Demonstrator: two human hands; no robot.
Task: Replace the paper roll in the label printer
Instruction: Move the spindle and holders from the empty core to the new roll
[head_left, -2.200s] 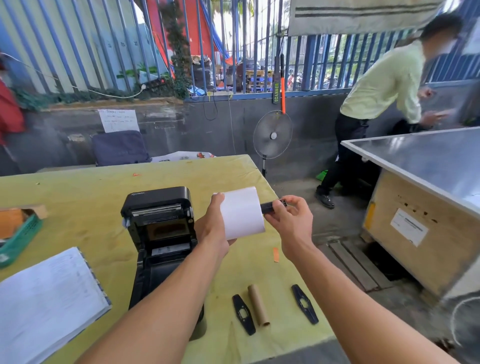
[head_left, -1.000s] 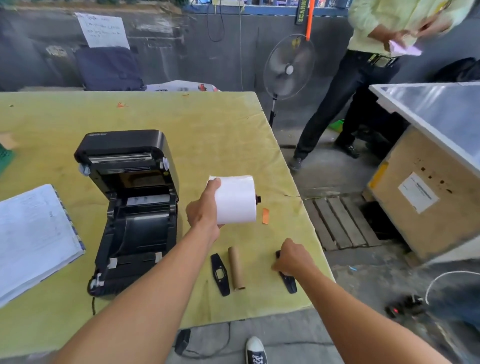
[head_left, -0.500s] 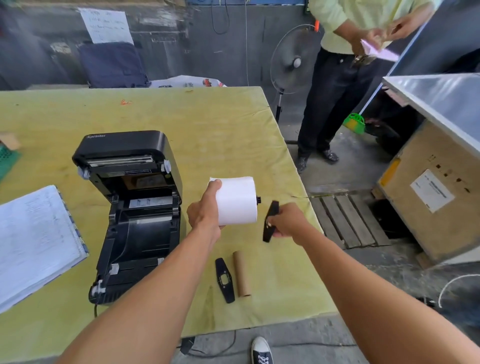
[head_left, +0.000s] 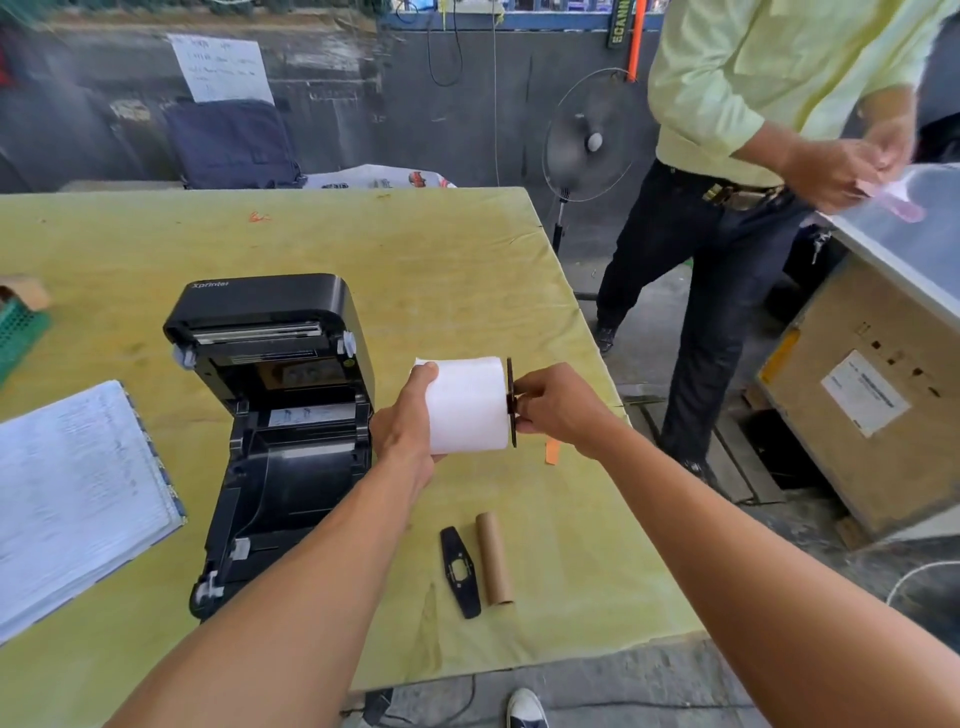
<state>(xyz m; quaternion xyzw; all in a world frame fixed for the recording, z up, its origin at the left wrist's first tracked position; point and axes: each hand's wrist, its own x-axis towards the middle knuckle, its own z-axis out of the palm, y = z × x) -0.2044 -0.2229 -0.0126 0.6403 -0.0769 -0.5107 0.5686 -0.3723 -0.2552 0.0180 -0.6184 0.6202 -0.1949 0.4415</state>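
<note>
White paper roll (head_left: 465, 402) gripped by left hand (head_left: 402, 431) mid-frame, right hand (head_left: 558, 408) pinching black end plate (head_left: 511, 402) against it, open label printer (head_left: 280, 415) left on yellow counter (head_left: 441, 260).

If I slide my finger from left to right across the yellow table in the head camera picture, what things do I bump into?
Green basket → open notebook → label printer → left hand → white paper roll → black guide plate → right hand.
</note>
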